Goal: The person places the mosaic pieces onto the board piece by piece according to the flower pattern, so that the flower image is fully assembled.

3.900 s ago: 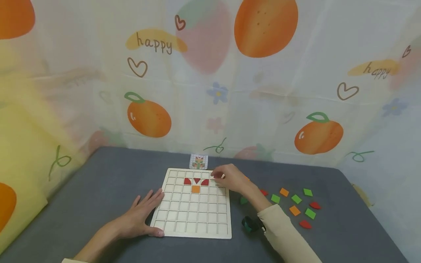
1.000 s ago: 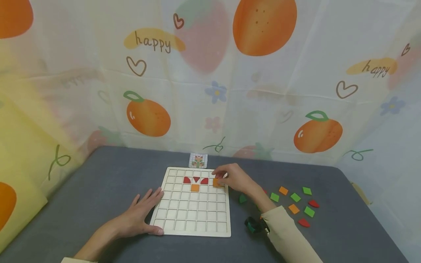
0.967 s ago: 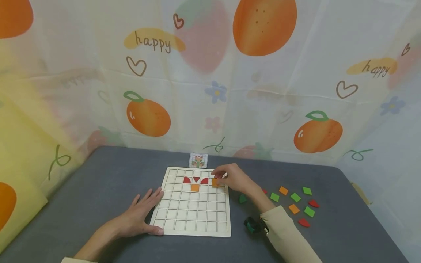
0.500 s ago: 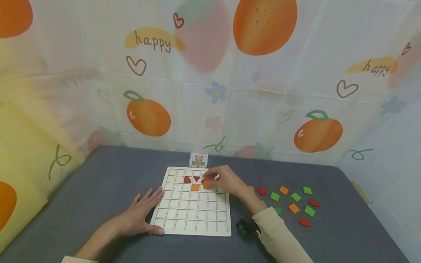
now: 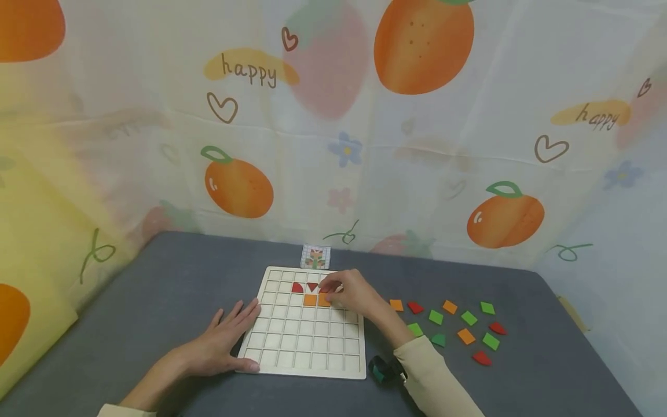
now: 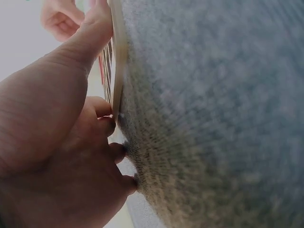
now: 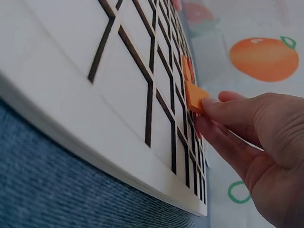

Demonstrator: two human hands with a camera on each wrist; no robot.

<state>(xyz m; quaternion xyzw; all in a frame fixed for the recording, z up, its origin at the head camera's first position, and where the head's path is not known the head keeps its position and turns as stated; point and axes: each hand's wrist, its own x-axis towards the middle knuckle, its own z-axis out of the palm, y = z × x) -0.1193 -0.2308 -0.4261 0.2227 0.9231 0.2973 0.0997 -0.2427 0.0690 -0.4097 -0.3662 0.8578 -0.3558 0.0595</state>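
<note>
My right hand (image 5: 354, 292) pinches an orange square tile (image 7: 195, 96) between thumb and fingers, at the cell just right of another orange square (image 5: 310, 300). In the right wrist view the held tile looks slightly tilted against the white gridded board (image 5: 302, 341). Above these lie a red quarter-round piece (image 5: 297, 288) and a red triangle (image 5: 312, 286); another red piece is mostly hidden by my fingers. My left hand (image 5: 221, 341) rests spread along the board's left edge, with its thumb at the near corner; its fingertips touch the table in the left wrist view.
Loose green, orange and red pieces (image 5: 466, 336) are scattered on the grey table (image 5: 547, 359) to the right. A small pattern card (image 5: 315, 256) lies behind the board. A black-and-green object (image 5: 380, 370) is by my right wrist. A printed curtain (image 5: 417, 127) hangs behind.
My right hand has carried the orange tile leftward and nearer, from the board's right side to beside the other orange square. The left hand has stayed in place.
</note>
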